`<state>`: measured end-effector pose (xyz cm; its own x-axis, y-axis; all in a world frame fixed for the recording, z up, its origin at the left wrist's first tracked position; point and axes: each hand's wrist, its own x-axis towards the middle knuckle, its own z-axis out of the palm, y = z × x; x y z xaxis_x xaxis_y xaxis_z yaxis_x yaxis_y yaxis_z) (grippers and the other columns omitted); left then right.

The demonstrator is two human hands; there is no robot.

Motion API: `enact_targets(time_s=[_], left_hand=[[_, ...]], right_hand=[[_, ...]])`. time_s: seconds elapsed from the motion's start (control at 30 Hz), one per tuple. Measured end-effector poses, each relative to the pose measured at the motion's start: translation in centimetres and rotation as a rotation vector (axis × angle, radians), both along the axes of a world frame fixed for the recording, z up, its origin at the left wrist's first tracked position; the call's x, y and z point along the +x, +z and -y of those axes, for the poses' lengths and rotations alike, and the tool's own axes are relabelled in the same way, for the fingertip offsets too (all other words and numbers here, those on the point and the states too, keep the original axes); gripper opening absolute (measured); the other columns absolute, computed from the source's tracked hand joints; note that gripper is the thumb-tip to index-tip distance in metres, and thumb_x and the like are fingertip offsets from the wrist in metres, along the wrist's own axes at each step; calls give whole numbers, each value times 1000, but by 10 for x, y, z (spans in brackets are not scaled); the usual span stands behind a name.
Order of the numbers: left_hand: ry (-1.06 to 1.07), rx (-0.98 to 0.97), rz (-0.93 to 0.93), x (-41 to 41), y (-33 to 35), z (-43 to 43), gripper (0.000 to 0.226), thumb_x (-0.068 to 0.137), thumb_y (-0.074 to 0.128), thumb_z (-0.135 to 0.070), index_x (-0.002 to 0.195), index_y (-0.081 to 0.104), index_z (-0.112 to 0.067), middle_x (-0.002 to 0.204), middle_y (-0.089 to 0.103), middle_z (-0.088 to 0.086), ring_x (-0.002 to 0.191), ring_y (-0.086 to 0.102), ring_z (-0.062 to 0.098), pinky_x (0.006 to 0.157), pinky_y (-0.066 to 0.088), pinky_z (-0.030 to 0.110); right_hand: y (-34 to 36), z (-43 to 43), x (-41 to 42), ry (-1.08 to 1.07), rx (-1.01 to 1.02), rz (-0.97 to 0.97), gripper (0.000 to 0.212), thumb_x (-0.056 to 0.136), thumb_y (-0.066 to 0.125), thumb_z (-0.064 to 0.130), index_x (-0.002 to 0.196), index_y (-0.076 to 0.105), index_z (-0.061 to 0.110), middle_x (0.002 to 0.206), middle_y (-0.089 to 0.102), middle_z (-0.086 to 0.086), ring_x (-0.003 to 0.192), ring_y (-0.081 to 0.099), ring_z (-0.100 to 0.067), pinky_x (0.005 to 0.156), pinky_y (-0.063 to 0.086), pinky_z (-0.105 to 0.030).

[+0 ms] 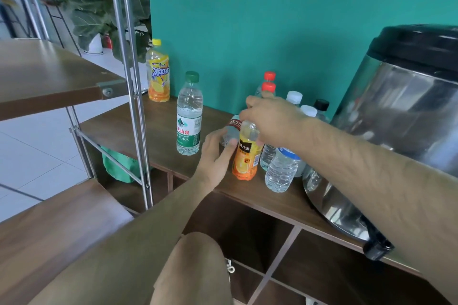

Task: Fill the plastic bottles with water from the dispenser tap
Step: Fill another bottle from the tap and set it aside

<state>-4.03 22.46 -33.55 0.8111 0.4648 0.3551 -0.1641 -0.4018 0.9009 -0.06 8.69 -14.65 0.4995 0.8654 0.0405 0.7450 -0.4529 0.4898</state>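
Left hand (218,153) curls round a small clear bottle with a red label (231,131), which is tilted with its base hidden behind the fingers. Right hand (272,119) closes from above over the top of an orange juice bottle (247,156), which stands on the wooden table (124,129) and touches the tilted one. The juice bottle's cap is covered.

The right forearm crosses in front of a cluster of plastic bottles near the teal wall (272,20). Two red-capped bottles (269,76), two white-capped bottles (294,96) and a black-capped bottle (321,104) show little more than their caps. A clear bottle with a blue label (282,168) stands nearest the table's front edge, its neck behind the wrist.

At right, a stainless steel water dispenser (396,119) with a black lid is cut off by the frame. Its black tap (378,246) juts past the table's edge, partly behind the arm.

Well apart to the left, a green-capped water bottle (189,116) stands upright. A yellow-capped iced tea bottle (157,74) stands farther back beside a metal rack post (128,82).

The clear bottles look see-through, but their water levels are hard to read, and labels hide the contents of the juice and tea bottles.

A green bag (119,166) sits below the table, behind the rack's bars.
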Motion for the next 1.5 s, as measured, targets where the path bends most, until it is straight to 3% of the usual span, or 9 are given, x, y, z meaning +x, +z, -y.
enact_targets(time_s=[0.1,0.27,0.57,0.8,0.93,1.03,1.1,1.2,1.5], left_hand=[[110,70,-108,23,-8,-6,56,104,54,-42,156,41,-23,158,37,6,149,29,20,126,26,47],[117,106,-263,55,-10,-16,65,101,56,-48,160,30,-42,170,15,8,157,18,32,124,26,51],[201,96,-192,61,-7,-18,61,94,67,-46,149,48,-31,130,62,4,116,61,24,97,52,41],[277,-93,-97,-21,-10,13,59,93,76,-31,146,50,-27,129,59,-5,110,57,7,79,41,9],[348,-162,-36,-89,-9,29,60,93,77,-37,145,49,-32,130,56,-10,119,61,13,84,56,21],[390,-179,72,-133,-1,45,59,90,78,-43,141,48,-44,129,57,-22,124,60,6,80,51,7],[341,-215,217,-158,10,57,54,88,77,-50,133,49,-54,131,63,-21,124,62,4,93,55,19],[224,-196,378,-185,29,75,52,87,77,-58,133,54,-53,131,67,-16,124,65,11,97,55,33],[-103,-72,498,-199,84,94,48,88,78,-34,130,55,-41,130,66,4,120,66,28,89,55,26]], right_hand=[[-3,-1,4,11,9,67,51,91,79,27,138,60,25,124,53,-1,122,49,-28,91,43,-39],[-11,1,13,19,65,77,50,88,80,33,135,63,29,123,55,3,123,45,-26,101,38,-38],[-14,3,13,23,61,79,50,89,81,31,135,63,28,122,55,2,120,45,-25,99,39,-37],[-14,9,7,28,77,25,63,93,75,33,151,50,26,142,53,0,136,42,-28,112,34,-42],[-12,20,-10,46,161,-34,84,96,71,52,164,31,24,165,35,0,156,24,-28,125,21,-44],[-8,29,-30,88,380,-113,68,104,56,54,161,35,22,153,49,-5,143,43,-30,117,37,-45],[-1,35,-45,45,559,-228,61,106,48,57,156,39,22,127,63,-8,119,60,-32,94,52,-45],[16,48,-60,-86,688,-281,61,105,34,68,143,45,22,94,62,-2,89,59,-29,72,45,-40],[88,131,-64,-405,795,-264,71,105,24,70,107,60,9,102,67,-14,103,64,-34,88,49,-41]])
